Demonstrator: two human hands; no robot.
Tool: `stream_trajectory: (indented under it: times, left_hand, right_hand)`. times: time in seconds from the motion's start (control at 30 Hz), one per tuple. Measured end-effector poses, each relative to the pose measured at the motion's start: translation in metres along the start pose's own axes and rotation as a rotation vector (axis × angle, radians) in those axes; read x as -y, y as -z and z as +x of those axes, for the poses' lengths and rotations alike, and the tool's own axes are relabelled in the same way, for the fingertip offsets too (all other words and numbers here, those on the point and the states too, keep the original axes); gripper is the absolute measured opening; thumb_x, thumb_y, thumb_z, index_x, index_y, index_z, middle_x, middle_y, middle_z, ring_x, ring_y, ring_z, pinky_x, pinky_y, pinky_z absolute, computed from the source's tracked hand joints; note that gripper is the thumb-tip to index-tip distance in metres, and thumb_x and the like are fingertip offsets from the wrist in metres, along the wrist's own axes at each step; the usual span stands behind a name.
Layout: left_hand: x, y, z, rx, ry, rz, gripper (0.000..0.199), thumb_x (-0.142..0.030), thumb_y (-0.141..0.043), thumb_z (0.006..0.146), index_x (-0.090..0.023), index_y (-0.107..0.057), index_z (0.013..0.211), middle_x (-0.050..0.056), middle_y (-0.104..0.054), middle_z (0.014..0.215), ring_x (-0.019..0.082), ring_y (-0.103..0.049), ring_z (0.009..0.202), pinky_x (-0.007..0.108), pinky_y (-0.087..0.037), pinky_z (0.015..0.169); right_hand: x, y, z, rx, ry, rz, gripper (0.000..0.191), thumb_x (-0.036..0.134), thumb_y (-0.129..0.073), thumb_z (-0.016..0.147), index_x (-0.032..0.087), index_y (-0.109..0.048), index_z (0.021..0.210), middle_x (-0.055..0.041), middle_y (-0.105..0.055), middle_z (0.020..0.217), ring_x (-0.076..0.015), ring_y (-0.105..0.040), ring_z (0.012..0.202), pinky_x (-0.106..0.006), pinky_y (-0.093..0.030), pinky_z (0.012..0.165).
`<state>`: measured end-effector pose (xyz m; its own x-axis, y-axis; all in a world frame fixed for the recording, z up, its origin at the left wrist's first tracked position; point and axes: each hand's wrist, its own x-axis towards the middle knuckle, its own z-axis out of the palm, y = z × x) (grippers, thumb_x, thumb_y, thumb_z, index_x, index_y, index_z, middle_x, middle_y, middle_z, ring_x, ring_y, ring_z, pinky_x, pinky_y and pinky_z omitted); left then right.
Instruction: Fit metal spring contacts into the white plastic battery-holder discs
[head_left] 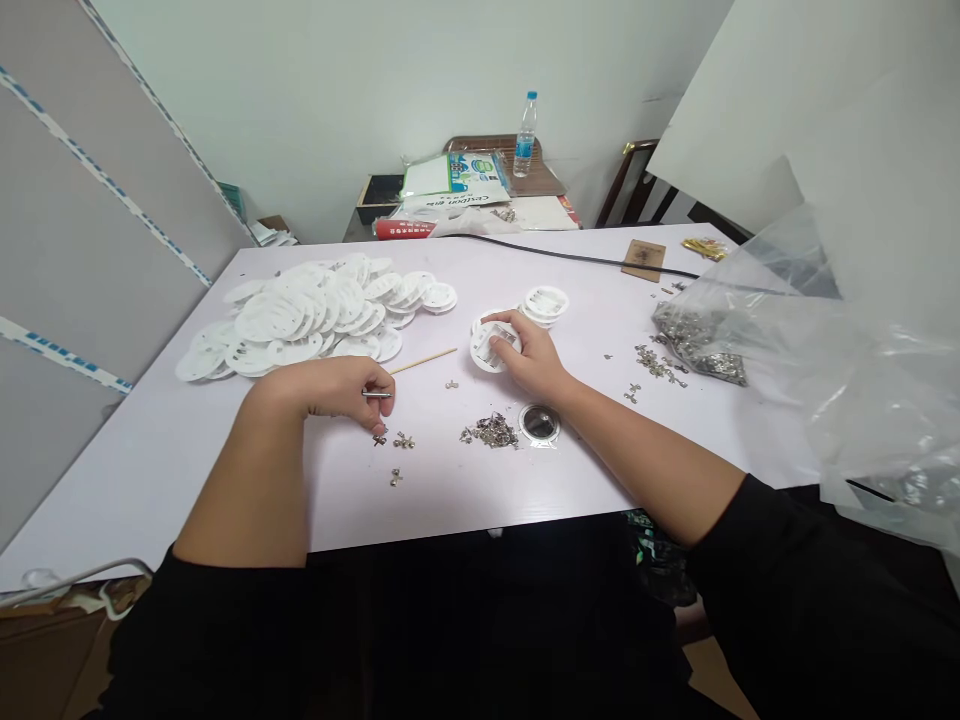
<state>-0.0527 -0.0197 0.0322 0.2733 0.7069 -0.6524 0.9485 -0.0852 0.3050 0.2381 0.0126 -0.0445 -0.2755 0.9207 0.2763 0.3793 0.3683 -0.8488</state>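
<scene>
The white round plastic disc (484, 352) sits in the right hand (536, 358), thumb across its face and fingers closed round its far side, above the middle of the white table (450, 492); being round, it shows no long axis; the left hand (346, 388), nearer the table's left edge, has its fingers curled round a slim silver metal rod (376, 394), lying roughly along the near edge; just below those fingertips, toward that edge, is a small silver metal clip (379, 440), contact unclear; the left hand is clearly nearer to it; the heap of white discs (300, 310) lies toward the far left corner.
</scene>
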Motion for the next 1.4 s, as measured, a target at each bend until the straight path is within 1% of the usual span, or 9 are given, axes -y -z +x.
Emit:
stream_trajectory:
  times: [0.13, 0.3, 0.47, 0.67, 0.77, 0.9, 1.0, 1.23, 1.4]
  left_hand:
    - [0.002, -0.003, 0.007, 0.039, -0.006, -0.026, 0.031, -0.048, -0.074, 0.061, -0.021, -0.069, 0.076, 0.002, -0.071, 0.083, 0.009, -0.058, 0.067, 0.019, -0.033, 0.057]
    - [-0.003, 0.000, 0.006, 0.014, -0.031, 0.054, 0.035, -0.051, -0.067, 0.067, -0.021, -0.071, 0.085, 0.002, -0.069, 0.087, 0.007, -0.053, 0.069, 0.019, -0.033, 0.061]
    - [-0.009, -0.001, 0.008, -0.101, -0.097, 0.022, 0.031, -0.045, -0.061, 0.072, -0.023, -0.073, 0.089, 0.001, -0.072, 0.094, 0.008, -0.056, 0.075, 0.018, -0.036, 0.066]
    - [-0.018, -0.003, 0.015, -0.324, -0.348, -0.154, 0.041, -0.053, -0.060, 0.082, -0.022, -0.074, 0.104, 0.003, -0.072, 0.108, 0.006, -0.060, 0.087, 0.016, -0.042, 0.075]
    - [-0.022, -0.008, 0.021, -0.432, -0.423, -0.304, 0.046, -0.058, -0.062, 0.082, -0.019, -0.072, 0.103, 0.004, -0.071, 0.106, 0.003, -0.056, 0.080, 0.016, -0.043, 0.073]
    - [-0.028, -0.016, 0.033, -0.415, -0.427, -0.487, 0.051, -0.061, -0.063, 0.082, -0.016, -0.068, 0.105, 0.005, -0.071, 0.099, -0.001, -0.046, 0.057, 0.015, -0.035, 0.053]
    - [-0.032, -0.022, 0.041, -0.426, -0.452, -0.582, 0.051, -0.060, -0.059, 0.085, -0.015, -0.064, 0.108, 0.005, -0.070, 0.099, -0.003, -0.043, 0.049, 0.016, -0.033, 0.049]
    - [-0.041, -0.029, 0.048, -0.583, -0.408, -0.644, 0.044, -0.053, -0.061, 0.085, -0.016, -0.064, 0.109, 0.003, -0.070, 0.097, -0.003, -0.043, 0.055, 0.014, -0.037, 0.055]
    - [-0.043, -0.032, 0.049, -0.663, -0.364, -0.598, 0.039, -0.047, -0.069, 0.080, -0.017, -0.070, 0.104, 0.003, -0.070, 0.096, -0.001, -0.050, 0.068, 0.014, -0.041, 0.065]
  right_hand:
    - [0.002, 0.000, 0.000, -0.007, -0.011, 0.050, 0.035, 0.031, -0.053, 0.089, 0.018, -0.061, 0.121, -0.0066, -0.069, 0.105, -0.0127, -0.060, 0.085, -0.029, -0.048, 0.079]
    - [0.003, 0.000, -0.001, -0.020, -0.010, 0.069, 0.037, 0.033, -0.055, 0.086, 0.019, -0.064, 0.120, -0.0055, -0.069, 0.106, -0.0130, -0.060, 0.087, -0.029, -0.047, 0.082]
    - [0.002, 0.000, 0.000, 0.004, -0.003, 0.076, 0.038, 0.035, -0.055, 0.088, 0.020, -0.065, 0.121, -0.0058, -0.069, 0.110, -0.0132, -0.060, 0.089, -0.029, -0.047, 0.083]
    - [0.005, -0.001, -0.002, 0.100, 0.054, 0.038, 0.038, 0.036, -0.055, 0.090, 0.021, -0.064, 0.124, -0.0065, -0.067, 0.117, -0.0156, -0.061, 0.101, -0.031, -0.048, 0.087]
    - [0.008, -0.001, -0.005, 0.157, 0.073, 0.001, 0.038, 0.037, -0.055, 0.092, 0.022, -0.064, 0.126, -0.0069, -0.067, 0.114, -0.0161, -0.062, 0.103, -0.030, -0.050, 0.086]
    - [0.011, -0.003, -0.009, 0.245, 0.023, 0.019, 0.040, 0.041, -0.052, 0.095, 0.024, -0.059, 0.130, -0.0059, -0.069, 0.103, -0.0119, -0.066, 0.080, -0.027, -0.052, 0.071]
    - [0.013, -0.005, -0.011, 0.347, -0.087, 0.130, 0.044, 0.047, -0.047, 0.098, 0.025, -0.051, 0.136, -0.0041, -0.070, 0.092, -0.0101, -0.064, 0.059, -0.025, -0.050, 0.056]
    - [0.015, -0.007, -0.010, 0.336, -0.146, 0.262, 0.044, 0.039, -0.054, 0.094, 0.023, -0.048, 0.136, -0.0029, -0.069, 0.088, -0.0113, -0.067, 0.059, -0.027, -0.056, 0.060]
    - [0.015, -0.007, -0.008, 0.265, -0.119, 0.184, 0.052, 0.035, -0.061, 0.088, 0.025, -0.047, 0.137, -0.0004, -0.066, 0.085, -0.0081, -0.062, 0.059, -0.024, -0.051, 0.059]
